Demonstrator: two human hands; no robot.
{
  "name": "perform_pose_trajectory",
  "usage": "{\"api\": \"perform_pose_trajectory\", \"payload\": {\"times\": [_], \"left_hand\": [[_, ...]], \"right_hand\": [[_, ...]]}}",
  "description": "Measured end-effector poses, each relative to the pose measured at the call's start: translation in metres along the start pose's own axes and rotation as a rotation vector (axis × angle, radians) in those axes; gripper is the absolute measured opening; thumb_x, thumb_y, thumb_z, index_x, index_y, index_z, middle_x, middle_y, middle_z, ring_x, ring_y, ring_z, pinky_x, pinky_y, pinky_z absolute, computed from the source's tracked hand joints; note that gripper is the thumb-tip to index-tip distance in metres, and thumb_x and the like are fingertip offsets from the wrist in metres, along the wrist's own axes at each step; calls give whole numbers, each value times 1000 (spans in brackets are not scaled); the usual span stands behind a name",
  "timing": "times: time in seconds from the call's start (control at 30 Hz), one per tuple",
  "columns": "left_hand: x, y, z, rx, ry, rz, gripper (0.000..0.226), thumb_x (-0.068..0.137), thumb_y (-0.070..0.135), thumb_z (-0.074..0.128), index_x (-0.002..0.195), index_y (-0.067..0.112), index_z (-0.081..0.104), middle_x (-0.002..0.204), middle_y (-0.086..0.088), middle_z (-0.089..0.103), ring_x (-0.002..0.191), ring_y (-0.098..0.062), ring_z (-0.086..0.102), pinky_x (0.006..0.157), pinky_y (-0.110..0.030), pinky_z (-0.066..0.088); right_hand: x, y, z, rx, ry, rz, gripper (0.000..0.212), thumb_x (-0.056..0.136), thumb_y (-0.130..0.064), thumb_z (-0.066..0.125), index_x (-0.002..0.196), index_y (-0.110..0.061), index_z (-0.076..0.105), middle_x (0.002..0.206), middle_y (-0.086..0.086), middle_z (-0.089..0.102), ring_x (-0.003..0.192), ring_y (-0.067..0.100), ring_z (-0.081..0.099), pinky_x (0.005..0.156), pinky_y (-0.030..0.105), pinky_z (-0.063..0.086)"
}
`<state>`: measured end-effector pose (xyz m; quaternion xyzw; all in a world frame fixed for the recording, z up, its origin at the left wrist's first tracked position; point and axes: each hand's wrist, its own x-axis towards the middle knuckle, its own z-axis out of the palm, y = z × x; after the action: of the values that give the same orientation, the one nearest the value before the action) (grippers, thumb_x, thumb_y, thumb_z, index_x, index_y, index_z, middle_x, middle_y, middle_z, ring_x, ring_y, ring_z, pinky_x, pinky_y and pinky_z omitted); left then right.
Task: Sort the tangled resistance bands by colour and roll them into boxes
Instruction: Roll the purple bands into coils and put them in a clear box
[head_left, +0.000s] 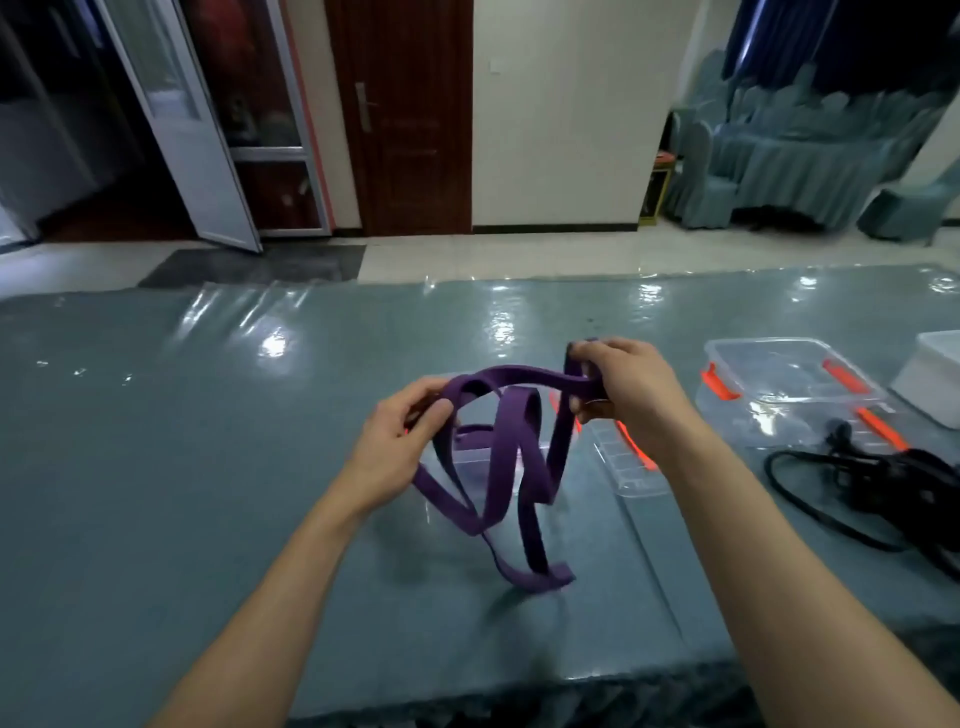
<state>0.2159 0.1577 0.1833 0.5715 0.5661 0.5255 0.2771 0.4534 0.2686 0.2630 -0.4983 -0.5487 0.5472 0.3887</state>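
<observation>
Both hands, left hand and right hand, pinched the looped purple band above the clear box; untangling step, rolling likely next.

The flat purple band is looking soft and matt, like rubbery cloth. Under the band, the big teal table is shining, with a smooth clear plastic sheet lying over its cloth. Right of the band, the clear plastic box with orange clips is gleaming, and the tangled black bands are looking dull.
</observation>
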Motion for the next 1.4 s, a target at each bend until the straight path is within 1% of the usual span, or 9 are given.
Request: {"api": "perform_pose_trajectory", "payload": {"times": [0.23,0.33,0.67,0.77,0.83,0.93,1.03,1.2,1.4], "left_hand": [[-28,3,-73,102,158,-75,51,99,64,51,135,35,72,112,34,69,102,9,60,95,-9,43],[-30,-3,-96,302,172,-52,39,95,36,84,131,38,71,125,12,69,105,-2,62,92,-17,44],[-27,-71,-123,222,440,-195,19,95,19,84,113,19,76,87,18,71,78,3,62,80,-16,51],[-58,-126,-126,364,447,-447,41,95,22,84,133,14,71,119,-1,70,111,-17,68,108,-40,54],[-90,-164,-114,602,257,-665,90,95,39,84,167,10,38,167,-19,39,158,-34,38,132,-47,28],[-139,-202,-75,837,74,-593,105,96,54,77,175,17,17,181,-19,6,169,-36,6,134,-55,8],[-167,-219,-32,765,-16,-433,81,92,45,78,164,23,47,170,-13,35,157,-36,34,129,-57,31],[-165,-226,5,517,-60,-505,72,100,35,77,163,35,40,146,0,63,127,-21,64,104,-46,57],[-138,-223,-2,575,-10,-433,7,111,40,60,117,36,61,74,9,71,72,-9,68,70,-37,55]], "right_hand": [[-8,2,54,78,-186,25,15,97,3,69,109,1,60,60,11,69,63,37,78,57,38,66],[-6,16,71,162,-228,73,23,98,-4,75,111,13,64,77,19,76,70,38,80,67,36,69],[22,140,87,-178,-142,191,14,103,-9,58,100,-3,69,100,22,77,76,32,81,81,53,67],[9,201,80,-655,-214,172,22,94,-19,75,112,-8,76,108,13,79,97,30,79,93,47,63],[-5,236,83,-848,-308,174,47,90,-33,82,132,-13,72,126,7,76,112,25,73,99,38,58],[-23,276,95,-904,-446,206,84,83,-48,89,151,-13,57,147,8,64,132,27,63,109,37,52],[-32,304,102,-1053,-516,129,78,84,-52,87,148,-17,58,141,8,65,131,30,58,109,37,49],[-30,322,99,-1061,-421,37,53,95,-37,78,141,-14,64,136,10,64,130,32,53,111,37,45],[-33,308,96,-1000,-430,3,24,105,-15,54,119,-11,73,120,11,67,111,33,66,96,39,52]]}}
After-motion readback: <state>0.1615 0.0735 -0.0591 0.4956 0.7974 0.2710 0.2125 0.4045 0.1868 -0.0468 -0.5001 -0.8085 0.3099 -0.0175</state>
